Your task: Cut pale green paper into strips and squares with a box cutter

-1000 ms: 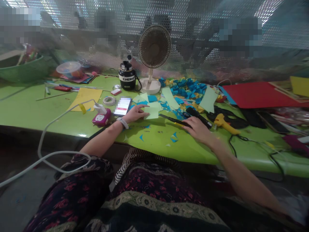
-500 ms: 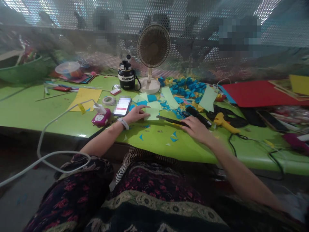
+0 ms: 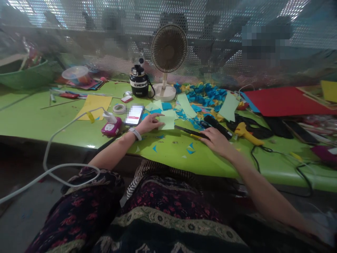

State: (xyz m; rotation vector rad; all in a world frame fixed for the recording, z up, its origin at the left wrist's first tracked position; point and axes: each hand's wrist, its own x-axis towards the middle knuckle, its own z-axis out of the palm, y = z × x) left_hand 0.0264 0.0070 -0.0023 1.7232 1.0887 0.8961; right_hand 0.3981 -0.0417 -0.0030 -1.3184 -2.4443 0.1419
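My left hand (image 3: 149,123), with a pale watch band at the wrist, holds the left side of a small pale green paper piece (image 3: 167,123) between thumb and fingers, low over the table. My right hand (image 3: 214,138) is closed on a slim black-and-yellow cutting tool (image 3: 191,132). Its long grey blade points left, its tip close to the paper's right edge. Whether it is scissors or a knife I cannot make out. Small blue paper scraps (image 3: 190,151) lie in front of the hands.
Blue and yellow paper pieces (image 3: 207,95) are heaped behind, near a fan (image 3: 170,49) and a black bottle (image 3: 139,82). A phone (image 3: 134,115), tape roll (image 3: 119,109) and purple plug adapter (image 3: 112,127) lie left. At right are a yellow glue gun (image 3: 249,134) and red sheets (image 3: 286,102).
The view has shifted slightly. The blade tip has gone from touching or overlapping the green paper's edge to just beside it. Both hands keep their holds.
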